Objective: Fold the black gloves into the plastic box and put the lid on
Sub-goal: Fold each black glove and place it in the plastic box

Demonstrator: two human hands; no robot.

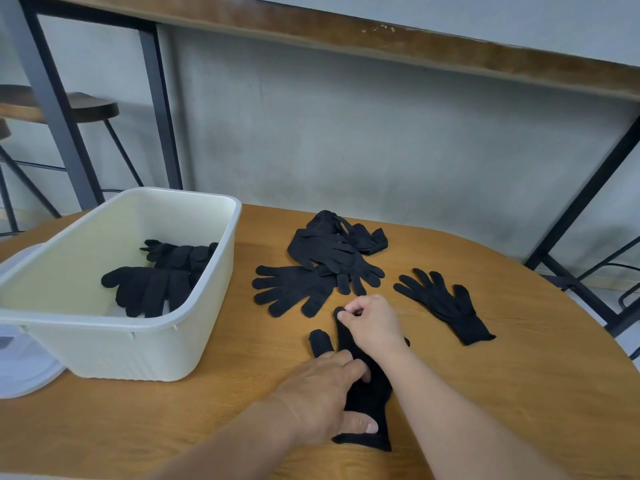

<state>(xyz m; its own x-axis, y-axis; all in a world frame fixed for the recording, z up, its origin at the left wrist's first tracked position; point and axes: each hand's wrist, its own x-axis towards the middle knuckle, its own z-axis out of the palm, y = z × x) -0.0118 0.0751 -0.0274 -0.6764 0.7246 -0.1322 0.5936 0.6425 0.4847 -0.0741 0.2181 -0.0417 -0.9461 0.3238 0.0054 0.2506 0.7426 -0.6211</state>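
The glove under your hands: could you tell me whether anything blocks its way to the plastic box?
Nothing visible does. The glove lies on bare table just right of the plastic box, which is open-topped; its lid sits beyond the box's left side.

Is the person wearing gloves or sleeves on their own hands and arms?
No. The left hand and right hand are both bare, with no gloves, rings or watch showing. Both forearms are uncovered too, with no sleeves in view as far as the picture's edge. The fingernails look short and plain.
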